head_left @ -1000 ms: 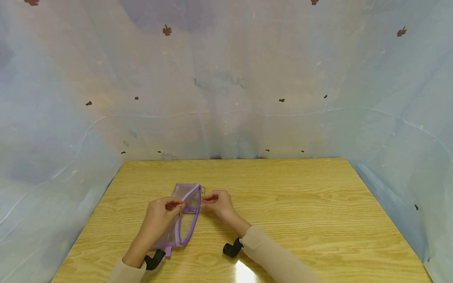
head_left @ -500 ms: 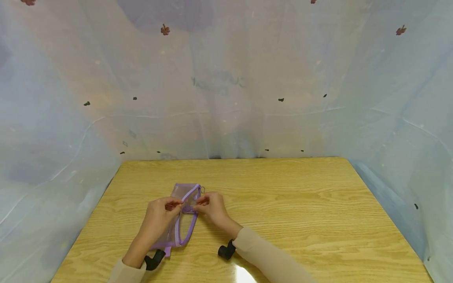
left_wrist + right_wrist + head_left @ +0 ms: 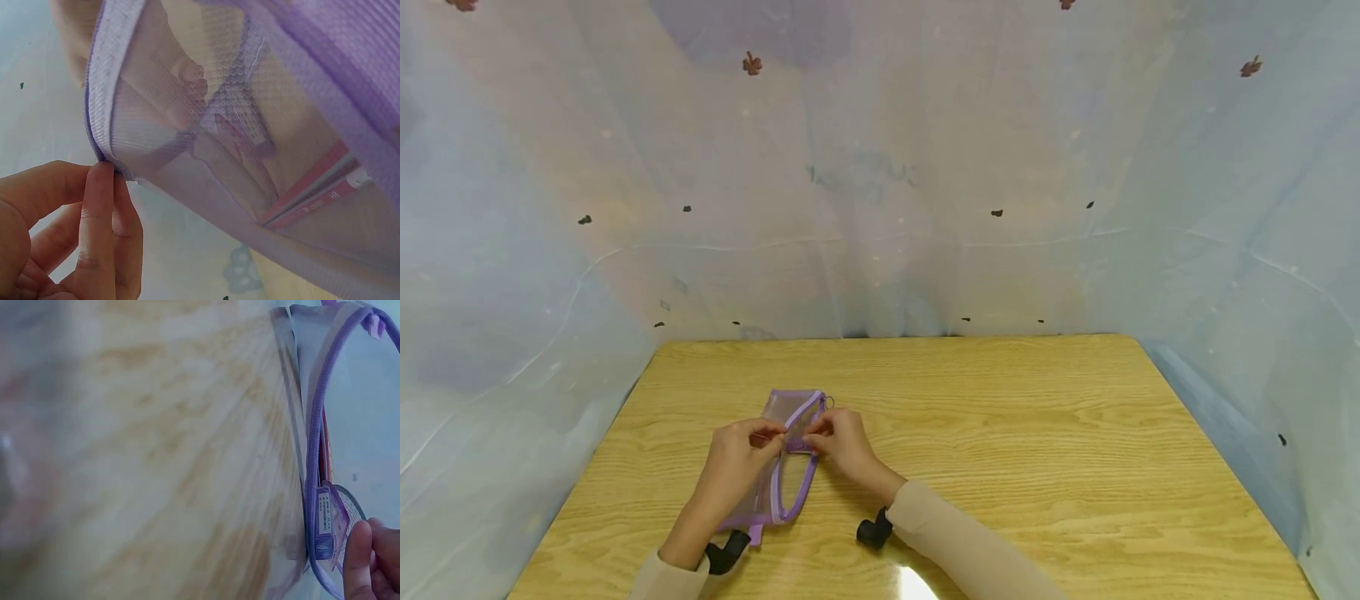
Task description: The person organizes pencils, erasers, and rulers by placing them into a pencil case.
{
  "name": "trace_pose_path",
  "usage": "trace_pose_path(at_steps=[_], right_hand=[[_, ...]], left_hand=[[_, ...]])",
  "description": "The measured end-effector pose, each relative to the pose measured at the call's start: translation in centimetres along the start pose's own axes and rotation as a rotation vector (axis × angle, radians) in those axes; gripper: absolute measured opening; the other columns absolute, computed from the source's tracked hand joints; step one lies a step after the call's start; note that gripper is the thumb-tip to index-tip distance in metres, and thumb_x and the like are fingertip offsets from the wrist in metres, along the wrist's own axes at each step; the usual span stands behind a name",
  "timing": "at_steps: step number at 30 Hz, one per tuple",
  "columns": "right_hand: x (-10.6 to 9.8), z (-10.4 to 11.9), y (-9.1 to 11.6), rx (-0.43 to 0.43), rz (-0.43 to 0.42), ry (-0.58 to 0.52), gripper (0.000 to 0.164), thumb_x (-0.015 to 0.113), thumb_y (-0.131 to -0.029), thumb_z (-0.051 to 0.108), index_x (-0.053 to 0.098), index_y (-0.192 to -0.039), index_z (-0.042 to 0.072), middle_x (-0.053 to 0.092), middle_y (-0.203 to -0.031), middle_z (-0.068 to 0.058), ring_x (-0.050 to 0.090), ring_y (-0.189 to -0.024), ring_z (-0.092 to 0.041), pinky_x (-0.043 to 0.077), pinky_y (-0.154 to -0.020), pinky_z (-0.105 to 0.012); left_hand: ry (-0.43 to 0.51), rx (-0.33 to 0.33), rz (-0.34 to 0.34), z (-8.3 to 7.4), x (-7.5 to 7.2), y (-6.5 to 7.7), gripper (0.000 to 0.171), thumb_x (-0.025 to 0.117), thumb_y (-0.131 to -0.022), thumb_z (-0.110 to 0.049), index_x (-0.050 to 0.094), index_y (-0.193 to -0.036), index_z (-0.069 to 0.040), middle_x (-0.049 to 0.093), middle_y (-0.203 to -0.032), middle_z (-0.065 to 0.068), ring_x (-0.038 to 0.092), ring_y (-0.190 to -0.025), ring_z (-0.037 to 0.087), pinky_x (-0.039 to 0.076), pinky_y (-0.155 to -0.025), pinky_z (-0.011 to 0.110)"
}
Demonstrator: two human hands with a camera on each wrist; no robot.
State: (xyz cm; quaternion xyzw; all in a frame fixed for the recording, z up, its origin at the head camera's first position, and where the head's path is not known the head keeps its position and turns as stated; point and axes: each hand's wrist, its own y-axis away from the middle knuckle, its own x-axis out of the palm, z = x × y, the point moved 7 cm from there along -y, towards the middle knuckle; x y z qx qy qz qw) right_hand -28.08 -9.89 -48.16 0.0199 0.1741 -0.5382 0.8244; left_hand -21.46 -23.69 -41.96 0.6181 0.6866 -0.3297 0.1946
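Note:
A purple zip-up mesh pouch lies unzipped on the table. My left hand pinches its rim between thumb and fingers; the left wrist view shows this grip closely. My right hand is at the pouch's opening, fingertips close together. In the right wrist view, this hand is beside a purple item with a barcode label. A thin curved edge meets its fingertips; whether they pinch it is unclear. A pink HB pencil shows inside the mesh.
The pouch stands on a wood-grain table. A metal ring hangs from its far corner, and a purple tab from its near end. Patterned cloth encloses the back and sides. Each wrist wears a black camera mount.
My right hand has moved left, from the pouch's right edge to over its opening. My left hand keeps its hold on the rim, and the pouch has hardly shifted.

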Motion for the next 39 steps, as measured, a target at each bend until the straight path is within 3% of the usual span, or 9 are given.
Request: trace_pose_path(at_steps=[10,17,24,31,35,39], right_hand=[[0.8,1.0,-0.1,-0.082,0.108,0.156,0.004,0.073,-0.087,-0.002,0.074,-0.084,-0.001,0.07,-0.079,-0.005,0.059,-0.062,-0.001,0.051,-0.056,-0.016],[0.2,0.8,0.6,-0.064,0.157,0.069,0.007,0.073,-0.088,0.001,0.074,-0.093,-0.004,0.07,-0.086,-0.006,0.063,-0.071,-0.006,0.053,-0.063,-0.017],[-2.1,0.7,0.8,-0.061,0.134,-0.034,0.017,0.073,-0.087,-0.004,0.071,-0.103,-0.011,0.07,-0.094,-0.019,0.067,-0.08,-0.025,0.054,-0.067,-0.022],[-5.2,0.1,0.9,-0.042,0.089,-0.049,0.017,0.074,-0.087,-0.001,0.07,-0.1,-0.011,0.07,-0.091,-0.013,0.067,-0.078,-0.021,0.055,-0.066,-0.023],[-7.0,-0.2,1.1,-0.018,0.057,-0.051,0.019,0.074,-0.088,0.002,0.069,-0.102,-0.01,0.071,-0.094,-0.014,0.068,-0.08,-0.023,0.058,-0.07,-0.03],[-8.9,-0.2,1.5,-0.025,0.027,-0.043,0.018,0.073,-0.09,0.004,0.07,-0.102,-0.009,0.071,-0.095,-0.017,0.068,-0.084,-0.034,0.058,-0.073,-0.043]], left_hand=[[0.012,-0.004,-0.003,0.1,0.1,-0.1,0.009,0.073,-0.09,-0.002,0.076,-0.098,0.0,0.074,-0.091,0.009,0.07,-0.08,0.022,0.058,-0.066,0.028],[0.016,0.003,0.008,0.0,0.3,0.0,0.01,0.073,-0.088,-0.001,0.075,-0.098,0.001,0.074,-0.091,0.009,0.07,-0.079,0.021,0.058,-0.066,0.026],[0.004,-0.018,-0.009,0.3,0.4,-0.1,0.01,0.074,-0.087,0.0,0.076,-0.096,0.0,0.073,-0.086,0.006,0.068,-0.075,0.016,0.056,-0.064,0.022],[0.014,-0.022,-0.023,0.5,0.5,-0.2,0.009,0.076,-0.085,0.0,0.076,-0.094,0.001,0.071,-0.081,0.003,0.066,-0.072,0.013,0.054,-0.062,0.021],[0.038,-0.023,-0.03,0.4,0.9,-0.2,0.01,0.078,-0.083,0.0,0.076,-0.093,0.001,0.071,-0.079,0.003,0.065,-0.07,0.013,0.054,-0.06,0.021],[0.046,-0.006,-0.031,0.1,1.3,-0.1,0.012,0.078,-0.084,-0.002,0.076,-0.095,0.001,0.07,-0.079,0.001,0.065,-0.071,0.013,0.054,-0.061,0.021]])
